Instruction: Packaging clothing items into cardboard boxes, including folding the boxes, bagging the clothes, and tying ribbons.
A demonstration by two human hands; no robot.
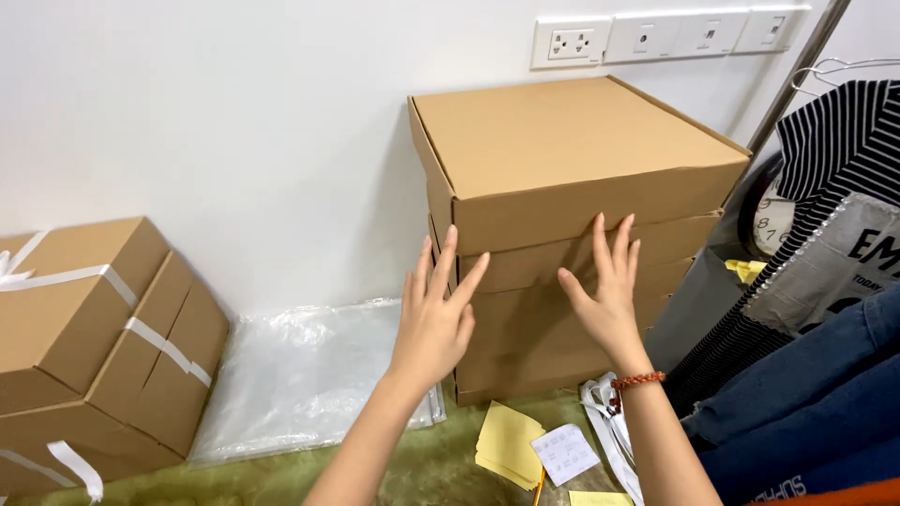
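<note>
Nearest to us, our two bare forearms rise from the bottom of the view over a green floor [441, 468] scattered with yellow paper slips [507, 443] and a small white printed slip [565, 453]. A red beaded bracelet [637, 380] circles the right wrist.

Both hands are open, fingers spread and pointing up, holding nothing. The left hand [433, 323] lies at the front left corner of a stack of flat cardboard boxes [562, 272], its fingertips reaching about the second box from the top. The right hand [607, 295] spreads against the front face of the same stack, fingertips at the seam just beneath the top box [562, 150]. Whether the palms press the cardboard or hover just off it, we cannot tell.

The stack stands straight ahead of us, against a white wall [234, 112], with its long side running left to right across our view (the top box sits slightly skewed, its lid overhanging the ones below). The two hands are about equally near, bracketing the front face from either side.

To the left lie clear plastic sheeting [300, 375] and taped cardboard boxes [103, 347]. To the right hang a striped shirt [844, 187] and denim clothes [797, 403]. Wall sockets [656, 37] sit above.
</note>
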